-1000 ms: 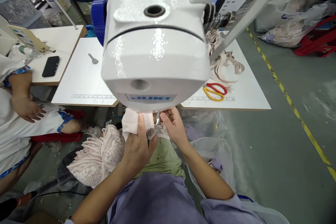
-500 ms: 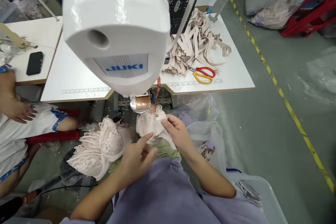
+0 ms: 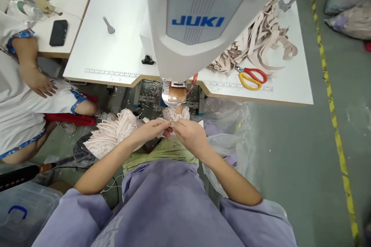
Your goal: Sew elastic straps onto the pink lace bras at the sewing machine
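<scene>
My left hand (image 3: 153,129) and my right hand (image 3: 191,136) meet in front of the sewing machine, their fingertips pinched together on the edge of a pale pink lace bra (image 3: 175,113). The exact bit between the fingers is too small to make out. Part of the bra's lace lies just under the sewing machine (image 3: 199,23), by the machine's narrow arm end (image 3: 174,93). To the left, a bundle of pale pink lace bras (image 3: 111,133) rests beside my lap, partly covered by my left forearm.
Red and yellow scissors (image 3: 252,78) lie on the white table (image 3: 116,54) near a heap of beige strips (image 3: 257,42). At left sits a co-worker (image 3: 31,81), by a phone (image 3: 58,32). A clear plastic box (image 3: 29,204) stands at lower left.
My left hand has come from pointing over the fabric to pinching it beside my right hand. My view has shifted, so the machine and table appear further right.
</scene>
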### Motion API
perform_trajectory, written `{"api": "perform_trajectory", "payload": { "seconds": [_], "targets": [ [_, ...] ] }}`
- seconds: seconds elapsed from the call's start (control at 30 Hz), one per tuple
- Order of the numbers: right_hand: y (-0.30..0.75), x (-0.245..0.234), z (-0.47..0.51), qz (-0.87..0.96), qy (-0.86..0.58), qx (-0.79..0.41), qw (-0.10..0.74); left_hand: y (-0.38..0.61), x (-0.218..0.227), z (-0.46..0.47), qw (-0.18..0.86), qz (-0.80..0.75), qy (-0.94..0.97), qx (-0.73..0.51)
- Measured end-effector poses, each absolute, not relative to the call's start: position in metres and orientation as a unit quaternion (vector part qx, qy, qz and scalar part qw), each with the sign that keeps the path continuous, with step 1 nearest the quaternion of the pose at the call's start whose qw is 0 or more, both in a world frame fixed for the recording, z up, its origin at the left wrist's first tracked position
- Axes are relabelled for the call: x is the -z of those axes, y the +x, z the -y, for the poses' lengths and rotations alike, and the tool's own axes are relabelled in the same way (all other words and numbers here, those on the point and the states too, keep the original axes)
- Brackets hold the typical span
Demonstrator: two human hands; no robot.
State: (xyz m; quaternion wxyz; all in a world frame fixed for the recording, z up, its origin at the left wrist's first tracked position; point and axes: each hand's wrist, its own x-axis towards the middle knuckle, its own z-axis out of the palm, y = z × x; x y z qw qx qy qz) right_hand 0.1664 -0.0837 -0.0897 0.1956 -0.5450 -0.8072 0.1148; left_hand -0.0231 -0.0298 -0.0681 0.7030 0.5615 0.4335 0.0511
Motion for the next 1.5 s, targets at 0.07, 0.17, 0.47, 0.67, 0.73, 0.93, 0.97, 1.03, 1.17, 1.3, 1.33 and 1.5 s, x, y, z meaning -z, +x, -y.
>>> {"api": "perform_trajectory", "payload": {
  "seconds": [0.07,0.17,0.47,0.67,0.73,0.93,0.97,1.03,1.17,1.3,1.33,1.5],
  "targets": [
    [0.165,0.096,0.083,0.806,-0.531,-0.083,0.247,-0.025,0.075,0.031,0.804,-0.396,0.435,-0.092],
    [0.165,0.095,0.084,0.782,-0.512,-0.092,0.343,-0.027,0.079,0.038,0.811,-0.400,0.406,-0.132],
    [0.144,0.091,0.088,0.679,-0.581,-0.171,0.415,-0.032,0.058,0.052,0.640,-0.482,0.558,-0.217],
    [0.144,0.099,0.088,0.696,-0.587,-0.159,0.382,-0.031,0.055,0.048,0.555,-0.498,0.641,-0.183],
    [0.143,0.102,0.090,0.692,-0.598,-0.163,0.369,-0.031,0.057,0.047,0.551,-0.502,0.644,-0.171],
    [0.142,0.111,0.080,0.702,-0.595,-0.162,0.357,-0.028,0.067,0.038,0.551,-0.520,0.631,-0.165],
    [0.142,0.111,0.077,0.703,-0.598,-0.170,0.345,-0.026,0.066,0.037,0.558,-0.522,0.624,-0.162],
    [0.140,0.113,0.075,0.698,-0.602,-0.189,0.340,-0.022,0.062,0.036,0.575,-0.525,0.606,-0.166],
    [0.140,0.121,0.076,0.713,-0.562,-0.190,0.375,-0.013,0.061,0.037,0.593,-0.533,0.565,-0.210],
    [0.189,0.118,0.059,0.758,-0.542,-0.172,0.318,-0.014,0.070,0.035,0.647,-0.531,0.495,-0.232],
    [0.212,0.113,0.049,0.735,-0.595,-0.152,0.286,-0.016,0.071,0.035,0.657,-0.532,0.481,-0.233],
    [0.342,0.074,-0.025,0.572,-0.801,-0.052,0.168,-0.026,0.070,0.033,0.675,-0.525,0.460,-0.237]
  ]
}}
